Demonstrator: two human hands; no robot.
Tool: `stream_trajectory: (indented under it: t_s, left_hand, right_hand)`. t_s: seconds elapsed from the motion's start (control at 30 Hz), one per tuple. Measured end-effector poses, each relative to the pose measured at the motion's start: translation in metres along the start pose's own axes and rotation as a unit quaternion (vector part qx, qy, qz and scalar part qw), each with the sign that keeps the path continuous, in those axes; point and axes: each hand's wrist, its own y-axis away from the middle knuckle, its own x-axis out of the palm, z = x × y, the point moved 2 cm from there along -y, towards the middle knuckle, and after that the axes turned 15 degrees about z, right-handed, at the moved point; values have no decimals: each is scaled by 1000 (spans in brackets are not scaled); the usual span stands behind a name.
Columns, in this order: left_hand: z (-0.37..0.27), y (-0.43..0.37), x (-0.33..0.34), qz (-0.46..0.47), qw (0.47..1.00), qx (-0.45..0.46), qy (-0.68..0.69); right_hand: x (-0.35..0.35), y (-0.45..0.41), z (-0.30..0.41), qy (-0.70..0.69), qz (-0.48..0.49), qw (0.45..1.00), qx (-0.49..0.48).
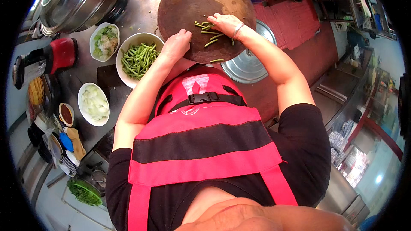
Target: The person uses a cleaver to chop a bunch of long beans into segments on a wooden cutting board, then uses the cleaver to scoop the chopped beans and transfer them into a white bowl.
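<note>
A round wooden chopping board (179,3) lies before me with several cut green bean pieces (211,43) scattered on its right half. My right hand (224,24) is over the board, its fingers at the upper end of the bean pieces; whether it grips any is not plain. At the board's left edge is my left hand (179,43), fingers bent together, their tips turned away from view. Just left of that wrist stands a white bowl (120,67) full of cut green beans (139,59).
Left of the bean bowl are a bowl of chopped greens (106,42), an oval bowl of pale sliced vegetable (94,104) and a small bowl of red sauce (66,115). A large steel pot (80,3) stands at the upper left. A round metal lid (250,70) lies beyond the board's lower right edge.
</note>
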Motion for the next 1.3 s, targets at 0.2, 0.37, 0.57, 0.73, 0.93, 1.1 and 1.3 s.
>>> stream_trajectory:
  t_s: [0.2,0.37,0.57,0.73,0.93,1.1,1.3]
  left_hand:
    - [7,63,-41,-169,965,-45,195]
    - [32,127,-47,-239,954,-177,46]
    - [46,150,-36,-233,952,-191,58]
    - [44,157,-33,-280,931,-186,145]
    - [30,152,-39,-384,906,-109,140]
    - [43,153,-23,-380,911,-139,72]
    - [7,118,-33,-337,937,-84,30]
  right_hand:
    - [-1,-6,-9,17,26,998,45]
    - [-4,-9,-6,20,27,997,70]
    - [-6,-10,-14,-42,35,994,91]
    - [-22,-16,45,-318,-129,937,63]
    - [4,-85,206,-442,-154,883,23]
    - [11,-110,243,-433,-164,883,-77]
    - [-4,-5,117,-269,-268,925,-7]
